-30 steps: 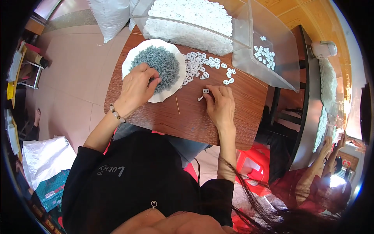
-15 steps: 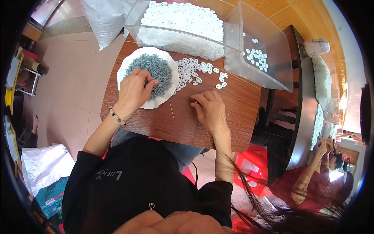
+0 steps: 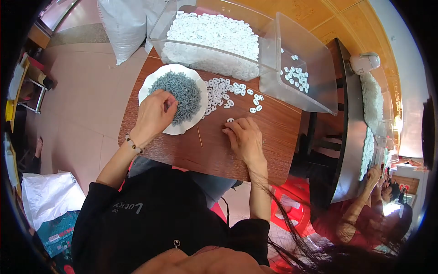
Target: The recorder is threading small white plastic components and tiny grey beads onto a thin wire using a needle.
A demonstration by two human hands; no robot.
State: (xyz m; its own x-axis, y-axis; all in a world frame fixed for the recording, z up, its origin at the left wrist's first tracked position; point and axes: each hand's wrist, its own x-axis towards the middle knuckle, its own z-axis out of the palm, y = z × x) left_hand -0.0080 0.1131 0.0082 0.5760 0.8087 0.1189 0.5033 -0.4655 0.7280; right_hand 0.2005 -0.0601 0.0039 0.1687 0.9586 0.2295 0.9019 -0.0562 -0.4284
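On table [image 3: 273, 141]: at L, plate [image 3: 145, 89] w/ rods [image 3: 182, 93]; just R, loose tabs [image 3: 221, 88]; behind both, bin [image 3: 157, 33] w/ more tabs [image 3: 212, 32]; R of that, 2nd bin [image 3: 299, 95].

1 fisheye head view, downward over nearby table [image 3: 279, 137]

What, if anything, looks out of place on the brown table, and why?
One thin yellowish stick lies alone near the white plate, unlike the grey pieces heaped in it or the white pieces scattered beside it. Those look loose, but whether they were spilled I cannot tell. No damage stands out.
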